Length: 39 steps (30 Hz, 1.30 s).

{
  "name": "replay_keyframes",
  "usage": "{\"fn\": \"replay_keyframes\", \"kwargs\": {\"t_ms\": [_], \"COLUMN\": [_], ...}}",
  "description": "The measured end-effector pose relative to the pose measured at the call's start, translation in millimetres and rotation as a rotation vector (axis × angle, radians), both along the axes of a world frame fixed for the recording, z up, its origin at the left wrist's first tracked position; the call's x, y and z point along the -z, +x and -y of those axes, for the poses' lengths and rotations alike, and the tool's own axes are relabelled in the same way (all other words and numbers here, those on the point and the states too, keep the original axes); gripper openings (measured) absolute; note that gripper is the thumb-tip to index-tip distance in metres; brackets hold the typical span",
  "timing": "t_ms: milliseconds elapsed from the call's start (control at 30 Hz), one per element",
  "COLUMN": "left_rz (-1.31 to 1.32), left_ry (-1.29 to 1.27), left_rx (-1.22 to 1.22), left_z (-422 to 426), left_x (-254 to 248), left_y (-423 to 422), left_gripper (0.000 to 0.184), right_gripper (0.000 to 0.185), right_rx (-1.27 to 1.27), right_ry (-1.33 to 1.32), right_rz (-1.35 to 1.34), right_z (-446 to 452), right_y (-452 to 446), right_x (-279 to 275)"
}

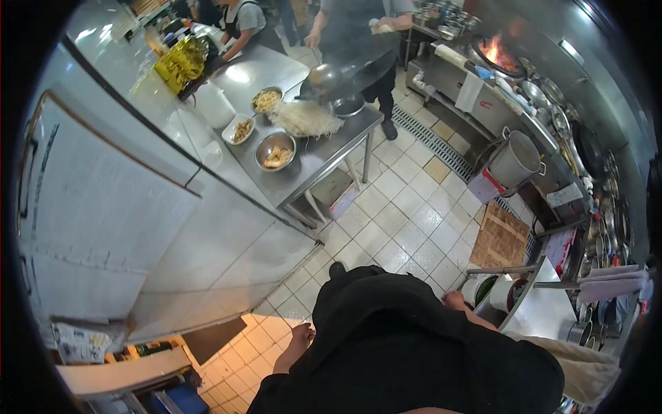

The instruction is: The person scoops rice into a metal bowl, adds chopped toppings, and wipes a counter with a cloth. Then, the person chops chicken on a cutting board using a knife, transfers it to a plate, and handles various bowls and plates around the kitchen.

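My left hand (303, 334) hangs low beside my black clothing, above the tiled floor. Its fingers are curled in and I see nothing in them. On the other side, my right hand (454, 300) is down at hip height with its fingers folded. It is close to a white container with a dark green inside (486, 290), apparently apart from it. Neither hand visibly holds a thing.
Ahead left stands a steel table (310, 172) with a steel bowl of food (276, 152) and pale noodles (307, 119). A co-worker behind it handles a large wok (372, 65). Right are a flaming burner (498, 55), a stockpot (516, 160) and a wooden board (502, 234).
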State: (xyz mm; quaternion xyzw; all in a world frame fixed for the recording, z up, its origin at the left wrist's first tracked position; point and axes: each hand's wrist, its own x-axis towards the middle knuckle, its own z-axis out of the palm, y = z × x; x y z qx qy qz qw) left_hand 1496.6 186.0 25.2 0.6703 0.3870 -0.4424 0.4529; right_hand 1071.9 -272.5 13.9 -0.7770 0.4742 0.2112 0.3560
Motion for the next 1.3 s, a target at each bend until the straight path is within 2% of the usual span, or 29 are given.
{"fn": "replay_keyframes", "kwargs": {"t_ms": [67,100,133,167,200,233,267,333,400,533,667,733,800,833,900,933,967,1000,1100,1300], "left_rz": [-0.018,-0.021,0.055,0.135,0.216,0.299,0.381,0.308,0.338,0.344,0.250,0.170,0.153,0.132,0.155,0.179,0.178,0.174,0.171,0.181], "left_ry": [-0.066,-0.072,-0.078,-0.087,-0.092,-0.095,-0.098,-0.154,-0.164,-0.216,-0.124,-0.128,-0.061,-0.070,-0.058,-0.052,-0.054,-0.047,-0.045,-0.040], "left_rx": [0.022,0.042,0.188,0.331,0.473,0.614,0.754,0.532,0.512,0.602,0.672,0.729,0.837,0.893,0.845,0.791,0.793,0.781,0.774,0.787], "left_z": [12.9,20.6,34.4,51.5,67.6,82.9,100.5,140.0,168.9,200.0,205.1,201.4,197.0,192.6,187.1,186.9,185.8,181.8,172.7,169.9], "left_x": [1.3,0.7,-3.2,-10.7,-19.2,-25.6,-33.2,-60.5,-69.0,-73.4,-58.4,-60.3,-65.0,-64.6,-74.2,-77.3,-78.2,-75.9,-73.1,-72.9], "left_y": [28.9,45.7,65.5,88.5,112.2,135.2,155.0,185.1,201.2,206.8,189.7,181.8,176.8,178.9,176.4,175.0,176.3,180.0,188.4,185.3], "left_gripper": [0.010,0.010,0.010,0.010,0.010,0.011,0.011,0.012,0.013,0.013,0.011,0.010,0.010,0.010,0.010,0.010,0.010,0.010,0.010,0.009], "right_gripper": [0.012,0.019,0.020,0.021,0.021,0.024,0.024,0.025,0.026,0.029,0.031,0.029,0.029,0.028,0.028,0.028,0.028,0.028,0.027,0.026], "right_rx": [-0.045,-0.507,-0.192,0.032,0.041,0.048,0.049,0.086,0.122,0.136,0.113,0.895,0.543,0.452,0.266,-0.110,0.182,0.204,0.202,0.093], "right_ry": [-0.092,-0.102,-0.150,-0.097,-0.110,-0.212,-0.182,-0.169,-0.181,-0.221,-0.304,-0.022,-0.134,-0.176,-0.284,-0.772,-0.306,-0.256,-0.214,-0.239], "right_rz": [-0.033,-0.195,0.285,0.961,0.961,0.173,0.023,-0.033,-0.034,-0.085,-0.103,0.205,-0.040,-0.087,-0.125,-0.027,-0.149,-0.178,-0.214,-0.222], "right_z": [-31.0,-33.9,-52.2,-69.3,-91.1,-104.8,-108.9,-122.7,-131.9,-139.8,-155.1,-166.0,-166.3,-171.2,-198.1,-221.6,-217.2,-213.0,-199.5,-178.2], "right_y": [35.9,50.6,22.9,-10.0,-27.2,-31.9,-23.4,-11.8,-1.2,14.6,16.6,13.9,7.5,3.1,-29.6,-24.6,-53.2,-43.2,-26.1,0.0], "right_x": [-61.7,-85.3,-28.3,37.5,71.1,86.8,71.2,56.1,46.1,38.8,44.9,50.2,41.0,43.5,93.3,113.4,119.3,90.5,42.7,39.5]}}
